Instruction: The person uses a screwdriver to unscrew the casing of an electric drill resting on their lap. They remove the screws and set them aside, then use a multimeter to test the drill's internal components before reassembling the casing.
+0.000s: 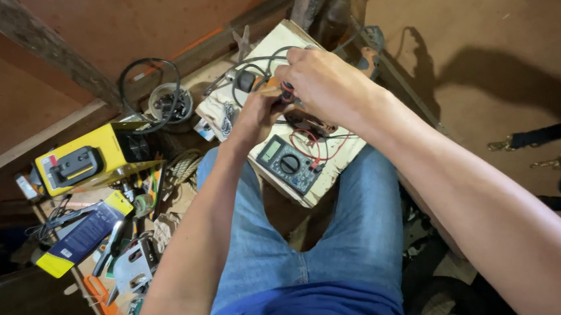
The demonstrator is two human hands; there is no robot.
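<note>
A: Nearest us, our blue-jeaned knees (pixel 298 239) carry the pale wooden board (pixel 338 159).

B: Above it our left hand (pixel 257 115) and right hand (pixel 330 84) meet, fingers pinched on a small red-and-black part (pixel 287 93), probably a connector; the grey multimeter (pixel 288 163) lies just below.

The surface (pixel 289 39) looks like a pale wooden board, matt and scuffed. On it, the multimeter (pixel 288 163) has a dull grey plastic shell, with thin red rubbery leads (pixel 311 143) looped just beside it. Jeans (pixel 360 211) are faded blue denim, soft and creased. The yellow box (pixel 89 154) off the surface's left edge is glossy printed cardboard. The bottle (pixel 335 17) past the far edge is shiny dark plastic with a green cap. The floor (pixel 499 35) is rough brown, and the beam (pixel 30 31) is coarse bare wood.
</note>
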